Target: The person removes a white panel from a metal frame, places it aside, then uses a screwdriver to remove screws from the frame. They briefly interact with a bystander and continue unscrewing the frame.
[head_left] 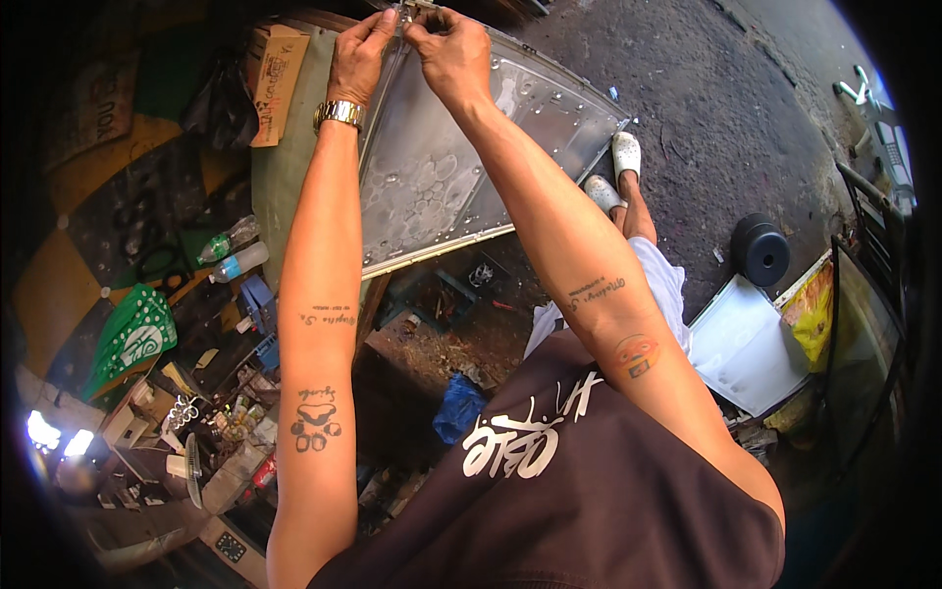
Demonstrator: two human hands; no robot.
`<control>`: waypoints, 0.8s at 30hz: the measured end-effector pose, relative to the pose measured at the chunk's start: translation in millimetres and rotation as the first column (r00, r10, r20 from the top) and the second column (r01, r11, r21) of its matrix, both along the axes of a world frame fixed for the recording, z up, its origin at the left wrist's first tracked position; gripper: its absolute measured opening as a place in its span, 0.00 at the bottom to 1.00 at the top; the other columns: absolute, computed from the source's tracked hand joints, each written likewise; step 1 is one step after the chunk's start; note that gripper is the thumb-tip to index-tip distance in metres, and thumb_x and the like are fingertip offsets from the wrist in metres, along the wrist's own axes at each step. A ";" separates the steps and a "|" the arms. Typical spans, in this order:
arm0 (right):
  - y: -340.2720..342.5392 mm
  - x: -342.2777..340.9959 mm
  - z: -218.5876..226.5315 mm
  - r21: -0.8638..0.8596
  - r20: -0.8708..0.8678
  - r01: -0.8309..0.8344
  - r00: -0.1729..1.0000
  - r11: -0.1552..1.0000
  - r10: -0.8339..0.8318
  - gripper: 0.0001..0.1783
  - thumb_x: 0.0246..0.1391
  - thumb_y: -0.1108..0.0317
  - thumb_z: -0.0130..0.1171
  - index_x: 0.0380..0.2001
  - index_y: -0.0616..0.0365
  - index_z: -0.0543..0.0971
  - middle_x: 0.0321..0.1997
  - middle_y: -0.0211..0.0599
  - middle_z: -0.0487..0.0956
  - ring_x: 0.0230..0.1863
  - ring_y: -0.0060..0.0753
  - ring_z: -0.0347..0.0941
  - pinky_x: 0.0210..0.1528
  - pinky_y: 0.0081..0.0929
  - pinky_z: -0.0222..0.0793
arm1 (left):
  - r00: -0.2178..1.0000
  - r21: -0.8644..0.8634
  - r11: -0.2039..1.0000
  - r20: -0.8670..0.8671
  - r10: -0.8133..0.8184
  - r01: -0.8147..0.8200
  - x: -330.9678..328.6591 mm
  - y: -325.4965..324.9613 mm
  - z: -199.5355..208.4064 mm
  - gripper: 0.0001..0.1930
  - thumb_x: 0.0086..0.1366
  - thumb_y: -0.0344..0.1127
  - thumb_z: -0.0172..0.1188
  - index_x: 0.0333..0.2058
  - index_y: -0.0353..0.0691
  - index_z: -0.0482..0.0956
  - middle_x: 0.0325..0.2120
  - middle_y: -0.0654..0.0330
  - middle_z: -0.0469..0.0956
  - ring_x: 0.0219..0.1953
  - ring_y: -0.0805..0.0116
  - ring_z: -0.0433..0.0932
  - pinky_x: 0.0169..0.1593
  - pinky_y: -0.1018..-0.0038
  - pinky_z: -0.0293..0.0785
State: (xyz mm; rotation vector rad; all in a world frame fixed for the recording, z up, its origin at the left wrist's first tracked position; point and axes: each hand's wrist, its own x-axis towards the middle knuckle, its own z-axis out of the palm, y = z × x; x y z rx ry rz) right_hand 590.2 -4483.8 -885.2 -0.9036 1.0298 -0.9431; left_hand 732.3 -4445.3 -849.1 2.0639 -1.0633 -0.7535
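Observation:
Both my arms stretch forward to the far edge of a large grey metal panel [427, 187] with a pale rim, rivets and patchy marks. A small shiny metal fitting [406, 13] sits at that edge, between my fingertips. My left hand [359, 57], below a metal-band wristwatch [340, 115], is closed with its thumb and fingers pinched at the fitting. From the right, my right hand [456, 57] has curled fingers and a thumb pressed at the same small part. The upper end of the fitting is cut off by the picture's edge.
Left of the panel are a cardboard piece [280, 83], a black bag [221, 103], plastic bottles [238, 263] and a green bag [132, 339]. A black round weight-like object [760, 248] stands on the dark floor at right, near a white sheet [751, 344]. My legs wear white clogs [626, 155].

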 end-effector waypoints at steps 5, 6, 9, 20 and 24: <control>4.0 5.7 -1.0 0.245 0.202 -0.045 0.979 0.969 -0.005 0.11 0.50 0.65 0.67 0.32 0.62 0.83 0.26 0.37 0.83 0.28 0.29 0.79 0.29 0.29 0.75 | 0.998 -0.018 0.999 0.039 -0.046 0.047 9.2 4.4 -10.0 0.21 0.70 0.47 0.59 0.48 0.33 0.83 0.41 0.61 0.84 0.44 0.75 0.77 0.50 0.77 0.71; 5.3 6.4 0.3 0.324 0.293 -0.069 0.956 0.944 -0.030 0.11 0.50 0.65 0.67 0.31 0.62 0.83 0.26 0.35 0.82 0.27 0.27 0.78 0.27 0.28 0.75 | 0.996 -0.030 0.998 0.067 -0.059 0.061 10.5 5.0 -10.9 0.21 0.71 0.48 0.59 0.48 0.33 0.83 0.41 0.61 0.84 0.43 0.75 0.77 0.50 0.77 0.71; 9.7 1.0 5.7 0.285 0.353 -0.091 0.936 0.954 -0.016 0.11 0.53 0.65 0.65 0.32 0.63 0.82 0.25 0.31 0.79 0.23 0.23 0.73 0.21 0.24 0.70 | 0.988 -0.031 0.995 0.125 -0.093 0.098 12.7 4.4 -10.7 0.22 0.71 0.49 0.58 0.47 0.33 0.83 0.39 0.62 0.84 0.41 0.75 0.77 0.48 0.77 0.71; 6.9 -63.1 -4.9 0.450 0.483 -0.476 0.841 0.756 0.243 0.19 0.65 0.53 0.56 0.40 0.60 0.81 0.26 0.29 0.76 0.14 0.17 0.55 0.27 0.21 0.64 | 0.985 0.080 0.993 0.146 -0.095 0.084 -22.8 -3.6 11.2 0.24 0.67 0.53 0.62 0.45 0.35 0.84 0.36 0.62 0.84 0.37 0.75 0.78 0.44 0.75 0.73; -8.9 -43.1 -23.3 0.335 0.463 -0.405 0.857 0.851 0.226 0.18 0.65 0.54 0.58 0.41 0.58 0.81 0.23 0.26 0.75 0.18 0.16 0.60 0.27 0.21 0.64 | 0.939 0.198 0.979 0.323 -0.116 0.053 -29.2 -11.2 9.2 0.25 0.62 0.56 0.67 0.42 0.38 0.85 0.31 0.59 0.85 0.33 0.72 0.80 0.40 0.72 0.74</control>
